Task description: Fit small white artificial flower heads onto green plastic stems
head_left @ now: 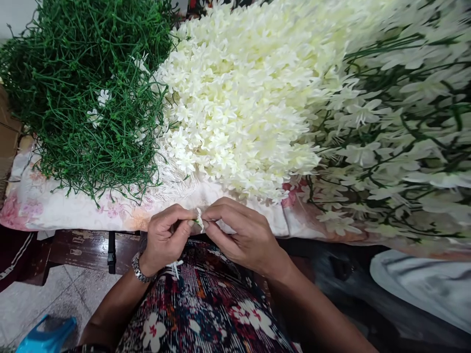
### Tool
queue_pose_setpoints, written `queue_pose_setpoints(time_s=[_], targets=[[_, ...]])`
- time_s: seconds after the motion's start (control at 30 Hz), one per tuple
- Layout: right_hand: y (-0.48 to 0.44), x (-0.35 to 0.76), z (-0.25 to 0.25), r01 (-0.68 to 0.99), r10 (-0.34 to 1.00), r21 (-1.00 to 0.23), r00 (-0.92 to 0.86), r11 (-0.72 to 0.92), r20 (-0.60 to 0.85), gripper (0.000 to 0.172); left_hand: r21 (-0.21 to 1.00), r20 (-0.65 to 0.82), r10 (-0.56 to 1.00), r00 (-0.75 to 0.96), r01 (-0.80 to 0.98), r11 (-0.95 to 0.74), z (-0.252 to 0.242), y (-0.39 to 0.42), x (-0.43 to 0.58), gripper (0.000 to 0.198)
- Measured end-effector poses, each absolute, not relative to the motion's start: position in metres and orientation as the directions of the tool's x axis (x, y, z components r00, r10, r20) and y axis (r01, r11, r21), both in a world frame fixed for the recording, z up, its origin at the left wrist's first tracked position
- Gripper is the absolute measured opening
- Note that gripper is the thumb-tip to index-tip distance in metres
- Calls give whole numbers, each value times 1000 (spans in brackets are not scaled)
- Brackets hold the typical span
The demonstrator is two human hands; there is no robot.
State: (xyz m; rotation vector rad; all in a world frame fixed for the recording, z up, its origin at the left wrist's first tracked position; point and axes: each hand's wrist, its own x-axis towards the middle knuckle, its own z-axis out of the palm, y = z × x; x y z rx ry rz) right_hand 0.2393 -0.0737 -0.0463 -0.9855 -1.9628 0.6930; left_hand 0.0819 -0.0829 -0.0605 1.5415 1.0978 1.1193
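Note:
Both hands meet in front of my body, at the near edge of the cloth-covered table. My left hand (167,240), with a watch on the wrist, pinches a small green stem tip between thumb and forefinger. White thread-like stamens (175,266) stick out below that palm. My right hand (243,235) pinches a small white artificial flower (199,219) against the green tip; its far side is hidden by the fingers. Beyond the hands lie a heap of green plastic stems (91,98), a heap of loose white blossoms (239,108) and a pile of white stamens (174,181).
Flower sprays with white blossoms on green stems (397,157) cover the right side and hang over the table's edge. A flowered cloth (84,208) lies beneath the heaps. On the floor at lower left is a blue plastic object (46,336).

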Motion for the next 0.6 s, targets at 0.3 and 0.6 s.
queue_pose_setpoints(time_s=[0.3,0.6], targets=[[-71,244,-47,485,687,-491,-440,724,579,13,988,-15,955,295,151,-32,-53,-77,76,10],[-72,246,-46,436,725,-582,-469,687,505,9,990,-137,943,302,83,117,-56,-76,74,9]])
